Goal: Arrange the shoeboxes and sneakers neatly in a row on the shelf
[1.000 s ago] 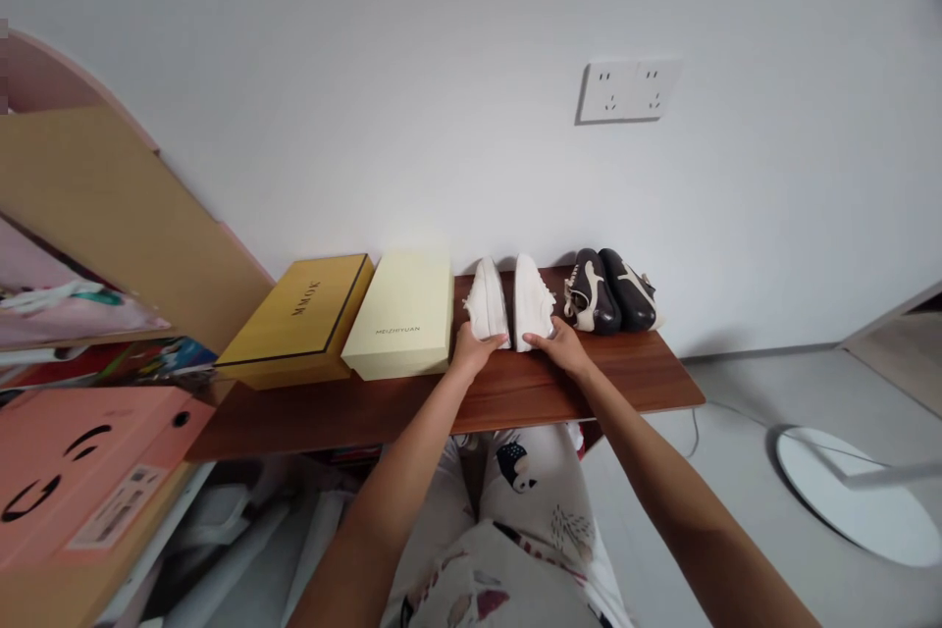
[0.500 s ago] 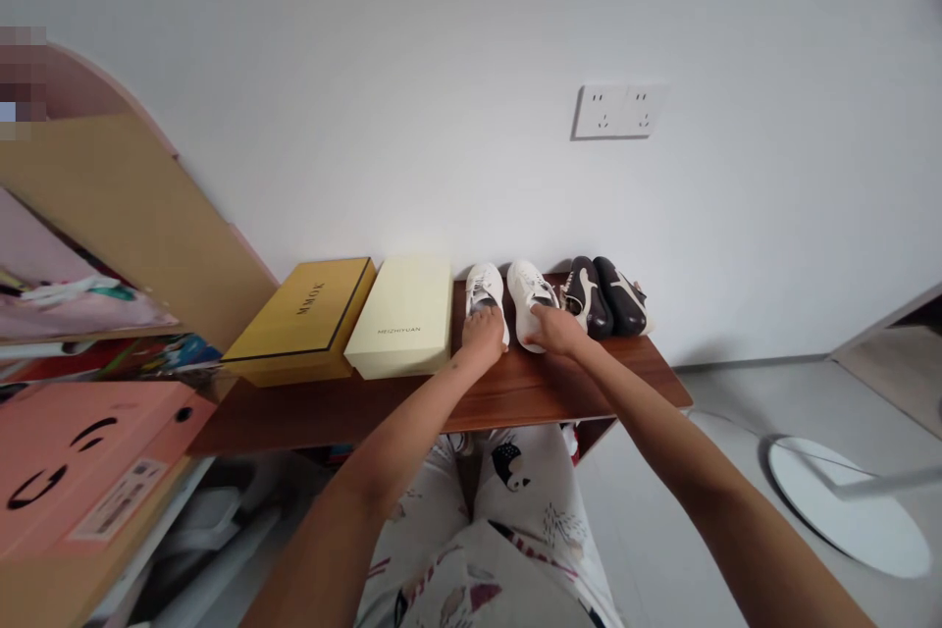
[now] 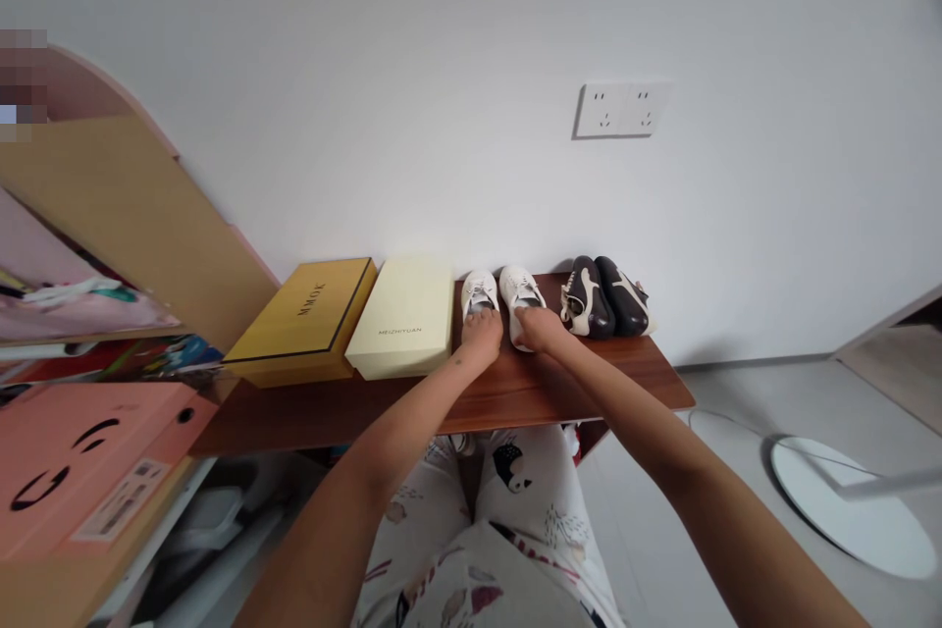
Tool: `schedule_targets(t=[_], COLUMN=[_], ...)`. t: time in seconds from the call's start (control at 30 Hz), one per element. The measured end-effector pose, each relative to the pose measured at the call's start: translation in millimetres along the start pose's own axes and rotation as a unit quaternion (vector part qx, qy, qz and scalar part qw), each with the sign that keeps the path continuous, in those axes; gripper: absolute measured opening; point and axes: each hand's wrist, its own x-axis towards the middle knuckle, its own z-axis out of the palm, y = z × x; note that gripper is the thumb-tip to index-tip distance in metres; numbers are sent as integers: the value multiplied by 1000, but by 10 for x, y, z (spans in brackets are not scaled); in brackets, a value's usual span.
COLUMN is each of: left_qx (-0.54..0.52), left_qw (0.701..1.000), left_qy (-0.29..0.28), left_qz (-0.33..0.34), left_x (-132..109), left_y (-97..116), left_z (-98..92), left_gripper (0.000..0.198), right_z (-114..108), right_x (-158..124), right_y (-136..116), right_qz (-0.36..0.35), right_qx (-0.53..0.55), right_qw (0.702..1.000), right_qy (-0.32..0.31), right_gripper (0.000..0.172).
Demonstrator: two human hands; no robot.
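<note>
Two white lace-up sneakers stand side by side on a brown wooden bench (image 3: 530,392), toes toward the wall. My left hand (image 3: 482,336) is closed on the heel of the left white sneaker (image 3: 480,289). The heel of the right white sneaker (image 3: 519,283) is gripped by my right hand (image 3: 537,327). Just left of them lies a pale yellow shoebox (image 3: 404,314) lettered MEIZHIYUAN. To their right, a pair of dark brown sneakers (image 3: 600,299) with cream stripes sits close together. My fingertips inside the shoes are partly hidden.
A gold MMOK shoebox (image 3: 305,314) lies at the bench's left end. Further left, a pink box (image 3: 88,461) rests on a shelf. A wall socket (image 3: 614,110) is above the bench. On the floor at right stands a round white base (image 3: 854,505).
My right hand has shifted the right white sneaker leftward, closer to the left one and straighter. The left sneaker has moved slightly left and toward me. The boxes and dark sneakers stay put.
</note>
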Motion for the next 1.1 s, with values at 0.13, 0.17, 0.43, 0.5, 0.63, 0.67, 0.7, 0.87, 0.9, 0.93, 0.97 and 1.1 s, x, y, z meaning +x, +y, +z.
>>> schedule_targets(t=[0.13, 0.17, 0.43, 0.5, 0.63, 0.67, 0.7, 0.87, 0.9, 0.93, 0.97, 1.1], left_qx=[-19, -21, -14, -21, -86, -118, -156, -366, -395, -420, -439, -472], left_qw=[1000, 1000, 1000, 999, 991, 986, 979, 924, 914, 905, 897, 882], left_qy=[6, 7, 22, 41, 100, 105, 104, 59, 54, 50, 44, -6], left_qz=[2, 1, -3, -4, 30, 56, 83, 94, 70, 43, 17, -14], left_x=[20, 25, -7, -56, -125, -119, -100, 160, 232, 304, 373, 579], left_y=[2, 9, 11, -1, 146, 240, 356, 1095, 1224, 1334, 1420, 1554], left_z=[2, 5, -7, -50, -146, -151, -143, 45, 87, 124, 153, 200], left_gripper=[56, 54, 52, 54, 57, 57, 58, 65, 66, 67, 66, 56], right_z=[22, 28, 54, 77, 159, 180, 198, 269, 285, 304, 326, 425], right_x=[44, 53, 42, -42, -283, -341, -395, -609, -648, -686, -720, -778], right_y=[-44, -57, -119, -31, 407, 570, 750, 1698, 1848, 1970, 2063, 2192], right_qz=[1, 2, -4, -13, -29, -16, 8, 275, 320, 343, 341, 238], right_qx=[2, 2, 9, 30, 126, 149, 168, 245, 280, 326, 380, 531], right_qw=[1000, 1000, 999, 996, 970, 960, 949, 857, 835, 819, 808, 791], right_qy=[9, 10, 42, 81, 206, 237, 268, 360, 349, 326, 292, 190], right_gripper=[46, 46, 51, 50, 41, 39, 38, 50, 53, 54, 53, 47])
